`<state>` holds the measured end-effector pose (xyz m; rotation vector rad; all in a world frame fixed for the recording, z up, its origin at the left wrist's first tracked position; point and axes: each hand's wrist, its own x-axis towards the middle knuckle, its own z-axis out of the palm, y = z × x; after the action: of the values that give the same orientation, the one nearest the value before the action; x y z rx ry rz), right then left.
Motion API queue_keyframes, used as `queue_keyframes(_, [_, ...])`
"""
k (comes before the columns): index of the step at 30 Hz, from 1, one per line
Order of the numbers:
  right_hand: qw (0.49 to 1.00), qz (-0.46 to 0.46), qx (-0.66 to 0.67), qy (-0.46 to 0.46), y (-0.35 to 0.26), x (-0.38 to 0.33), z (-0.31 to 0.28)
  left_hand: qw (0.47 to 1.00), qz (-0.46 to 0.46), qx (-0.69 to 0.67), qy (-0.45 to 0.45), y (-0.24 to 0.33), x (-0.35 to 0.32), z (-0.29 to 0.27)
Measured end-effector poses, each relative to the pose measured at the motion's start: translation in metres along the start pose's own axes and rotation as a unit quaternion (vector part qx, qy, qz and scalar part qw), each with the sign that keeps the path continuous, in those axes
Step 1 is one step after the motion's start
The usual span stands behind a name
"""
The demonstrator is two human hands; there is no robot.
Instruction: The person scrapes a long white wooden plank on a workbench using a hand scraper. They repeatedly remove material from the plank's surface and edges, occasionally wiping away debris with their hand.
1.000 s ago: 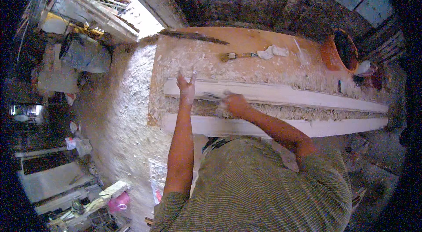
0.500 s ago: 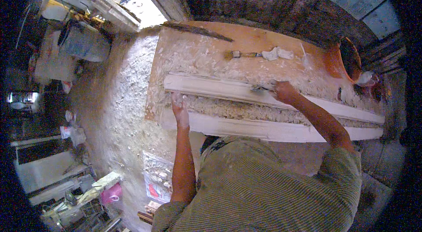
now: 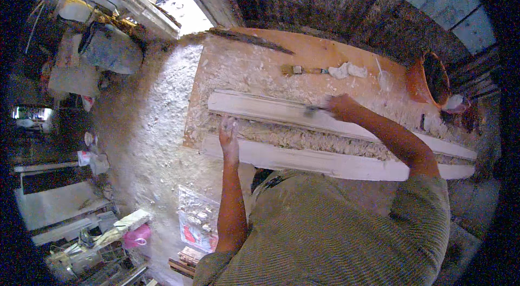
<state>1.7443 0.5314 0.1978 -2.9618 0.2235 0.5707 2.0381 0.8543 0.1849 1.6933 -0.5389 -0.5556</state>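
Two long white plaster mouldings lie side by side across the board; the far moulding is ribbed and the near moulding is smoother. My right hand is closed over the far moulding, gripping a small trowel whose grey blade is blurred by motion. At the left end, my left hand is dusted white, its fingers stretched upward beside the far moulding's near edge, apparently holding nothing. Crumbly plaster fills the gap between the mouldings.
Behind the mouldings, a brush and a crumpled white cloth lie on the plaster-strewn board. An orange bucket stands at the far right. A dark wood strip lies along the back edge, and a plastic bag at the left.
My right hand has shifted slightly left and away from me with the trowel. My left hand stays by the left end of the mouldings. The whole view has shifted a little.
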Motion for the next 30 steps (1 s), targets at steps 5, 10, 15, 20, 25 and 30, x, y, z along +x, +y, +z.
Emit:
queue_keyframes(5, [0.995, 0.039, 0.082, 0.035, 0.018, -0.066, 0.025, 0.974, -0.065, -0.211, 0.055, -0.031, -0.022, -0.015])
queue_keyframes(10, [0.982, -0.048, 0.056, 0.171, -0.029, 0.06, 0.013, 0.998, -0.034, -0.036, 0.034, -0.028, -0.035, -0.024])
queue_keyframes(15, [0.972, -0.04, 0.084, 0.217, -0.134, 0.244, -0.044, 0.991, -0.054, -0.124, -0.022, -0.02, -0.017, -0.044])
queue_keyframes(20, [0.96, -0.004, 0.091, 0.265, -0.209, 0.342, -0.072, 0.989, -0.06, -0.04, -0.127, -0.027, 0.017, -0.07])
queue_keyframes(25, [0.961, 0.14, 0.186, 0.152, -0.177, 0.278, -0.022, 0.978, 0.002, 0.044, -0.203, -0.042, 0.059, -0.1])
queue_keyframes(30, [0.868, 0.283, 0.395, 0.102, -0.089, 0.101, 0.024, 0.957, -0.091, -0.174, -0.213, -0.075, 0.09, -0.123])
